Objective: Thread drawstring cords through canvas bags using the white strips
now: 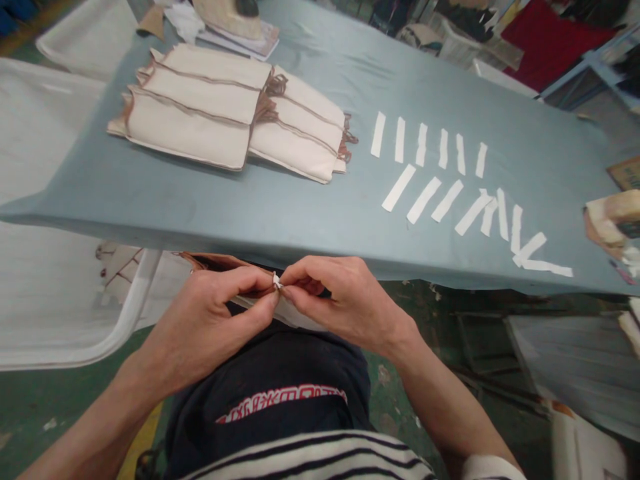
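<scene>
My left hand (213, 317) and my right hand (340, 300) meet in front of the table's near edge. Both are closed, thumb and finger pinching a small crumpled white piece (277, 281) between them. Its exact kind is too small to make out. Just behind and under the fingers, a cream fabric item (297, 315) with brown trim lies against my lap, mostly hidden by the hands. Its brown edge (213, 260) shows beyond my left hand.
Cream fabric pieces with brown edging (200, 127) are stacked on the blue-green covered table (210, 200). Two rows of white strips (399, 189) lie on the right. An iron-like object (615, 213) sits far right; a white bin (133, 313) is at left.
</scene>
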A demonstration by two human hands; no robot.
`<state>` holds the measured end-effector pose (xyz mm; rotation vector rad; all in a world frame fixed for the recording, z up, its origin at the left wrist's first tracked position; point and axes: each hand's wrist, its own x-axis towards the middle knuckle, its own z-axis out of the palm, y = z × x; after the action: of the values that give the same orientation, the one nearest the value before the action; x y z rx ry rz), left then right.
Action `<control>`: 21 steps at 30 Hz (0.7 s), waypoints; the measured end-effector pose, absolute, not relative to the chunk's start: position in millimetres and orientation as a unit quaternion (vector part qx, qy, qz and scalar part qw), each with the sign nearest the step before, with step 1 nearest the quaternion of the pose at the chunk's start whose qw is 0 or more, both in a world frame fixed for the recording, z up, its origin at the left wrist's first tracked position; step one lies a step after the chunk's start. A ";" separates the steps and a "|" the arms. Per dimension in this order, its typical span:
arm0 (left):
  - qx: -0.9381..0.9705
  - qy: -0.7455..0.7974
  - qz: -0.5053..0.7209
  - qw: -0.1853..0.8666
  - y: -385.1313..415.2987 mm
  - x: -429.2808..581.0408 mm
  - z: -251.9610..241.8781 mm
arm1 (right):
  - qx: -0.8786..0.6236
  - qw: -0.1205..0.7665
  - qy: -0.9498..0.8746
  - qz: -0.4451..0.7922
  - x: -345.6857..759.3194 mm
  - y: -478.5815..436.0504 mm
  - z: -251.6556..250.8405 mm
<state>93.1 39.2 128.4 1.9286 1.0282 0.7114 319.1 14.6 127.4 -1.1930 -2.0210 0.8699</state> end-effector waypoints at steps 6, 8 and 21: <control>0.735 0.435 0.274 0.441 40.2 94.3 125.2 | -0.473 0.304 -0.712 0.421 316.1 15.6 125.6; 0.720 0.446 0.270 0.458 41.3 94.3 124.5 | -0.479 0.304 -0.713 0.411 314.5 16.1 124.8; 0.692 0.429 0.203 0.543 53.9 93.4 125.1 | -0.487 0.303 -0.552 0.605 309.6 17.0 130.2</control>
<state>93.4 53.9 125.1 1.6434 1.0187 0.4819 309.6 17.0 130.2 -1.2912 -1.4624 1.6048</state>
